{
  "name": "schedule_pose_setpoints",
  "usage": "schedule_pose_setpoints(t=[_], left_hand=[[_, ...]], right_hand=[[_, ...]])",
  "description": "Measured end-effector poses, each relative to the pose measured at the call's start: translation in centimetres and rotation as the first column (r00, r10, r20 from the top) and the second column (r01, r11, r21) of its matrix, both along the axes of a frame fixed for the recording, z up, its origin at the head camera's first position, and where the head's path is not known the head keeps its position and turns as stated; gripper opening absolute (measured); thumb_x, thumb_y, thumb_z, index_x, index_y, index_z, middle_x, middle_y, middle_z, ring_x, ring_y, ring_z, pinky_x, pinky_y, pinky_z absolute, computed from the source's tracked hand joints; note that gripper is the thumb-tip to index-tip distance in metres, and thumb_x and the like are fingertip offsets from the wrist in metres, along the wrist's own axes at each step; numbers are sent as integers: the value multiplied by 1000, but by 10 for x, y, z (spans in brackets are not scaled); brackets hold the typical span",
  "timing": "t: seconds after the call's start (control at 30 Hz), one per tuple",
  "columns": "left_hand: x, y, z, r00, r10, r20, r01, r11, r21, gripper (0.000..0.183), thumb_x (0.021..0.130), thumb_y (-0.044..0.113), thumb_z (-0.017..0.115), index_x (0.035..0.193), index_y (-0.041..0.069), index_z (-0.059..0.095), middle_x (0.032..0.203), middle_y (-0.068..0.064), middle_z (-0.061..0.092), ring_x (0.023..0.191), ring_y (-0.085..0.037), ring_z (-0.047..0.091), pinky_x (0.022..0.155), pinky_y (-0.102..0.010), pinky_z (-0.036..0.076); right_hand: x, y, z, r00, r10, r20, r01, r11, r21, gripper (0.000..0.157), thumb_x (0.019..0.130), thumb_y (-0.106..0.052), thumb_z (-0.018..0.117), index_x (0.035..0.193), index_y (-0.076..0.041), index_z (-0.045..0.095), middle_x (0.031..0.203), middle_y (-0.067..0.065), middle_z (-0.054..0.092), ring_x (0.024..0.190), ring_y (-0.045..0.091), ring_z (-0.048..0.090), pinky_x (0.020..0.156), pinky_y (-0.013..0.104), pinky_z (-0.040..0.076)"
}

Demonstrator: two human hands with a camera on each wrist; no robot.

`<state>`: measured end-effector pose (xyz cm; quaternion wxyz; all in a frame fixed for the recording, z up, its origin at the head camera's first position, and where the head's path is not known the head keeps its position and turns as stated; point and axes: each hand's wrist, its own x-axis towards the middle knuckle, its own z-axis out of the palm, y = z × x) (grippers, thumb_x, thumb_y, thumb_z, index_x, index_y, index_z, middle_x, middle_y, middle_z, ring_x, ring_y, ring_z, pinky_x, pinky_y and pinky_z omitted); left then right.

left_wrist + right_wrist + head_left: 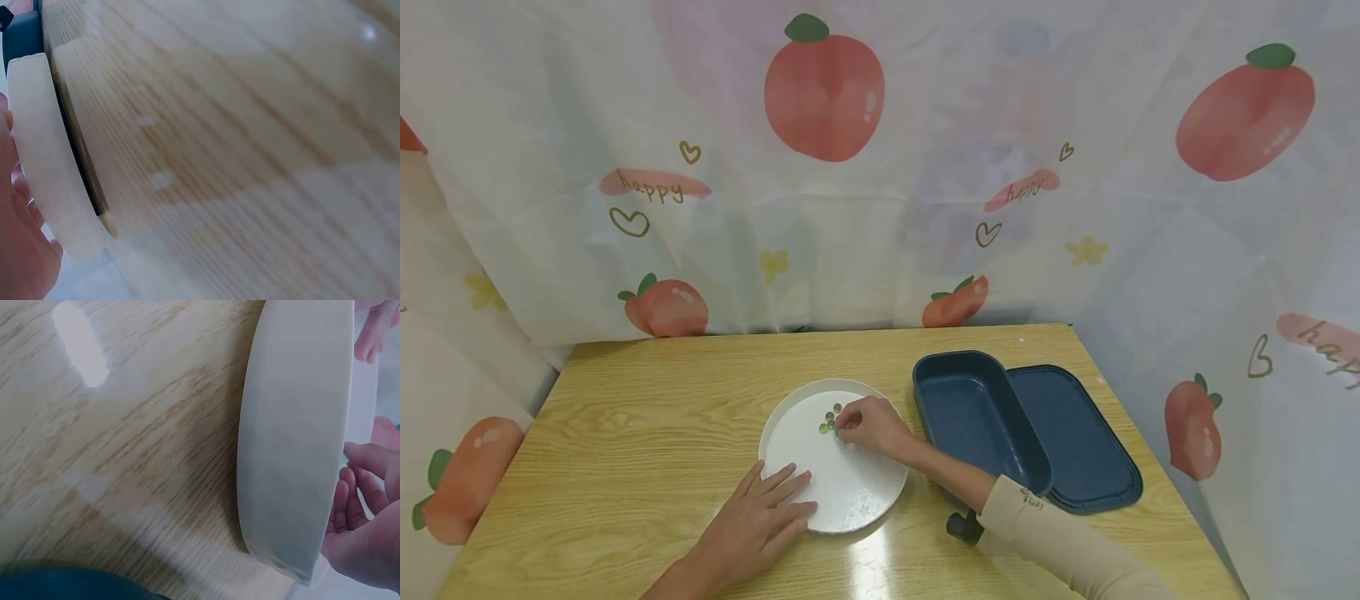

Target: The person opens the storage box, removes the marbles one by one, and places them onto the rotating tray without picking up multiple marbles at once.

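A round white tray with a raised rim stands on the wooden table. Several small green glass marbles lie grouped on its floor, a little behind the middle. My right hand reaches over the tray beside this group, thumb and forefinger together at a marble. In the right wrist view, a bit of green marble shows at the fingertips, the rest hidden by the tray wall and fingers. My left hand rests with spread fingers over the tray's front left rim.
Right of the tray stands a deep dark blue rectangular container, its near end behind my right forearm. A flat dark blue lid lies partly under it. Near my right sleeve is a small black object. Fruit-printed cloth hangs behind the table.
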<state>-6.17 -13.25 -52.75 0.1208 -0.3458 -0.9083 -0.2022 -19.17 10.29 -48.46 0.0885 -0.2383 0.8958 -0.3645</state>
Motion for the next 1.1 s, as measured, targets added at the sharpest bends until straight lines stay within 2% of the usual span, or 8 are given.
schedule_pose_setpoints(t=[0.6,1.1], left_hand=[[0,-1,-1,1000,1,-13,-1,1000,3,24,100,34,59,117,26,76,140,1,59,137,-24,46,112,-56,23],[-1,-1,-2,1000,2,6,-2,1000,-7,25,101,36,58,117,27,75,141,0,58,138,-24,45,112,-58,25]], right_hand=[[1,-1,-2,999,17,-39,-15,999,42,10,79,1,79,84,-7,76,75,-4,70,69,5,60,65,19,49],[1,-1,-6,1000,17,-24,-16,999,31,14,76,3,80,82,-8,75,75,-5,68,70,5,60,67,20,51]])
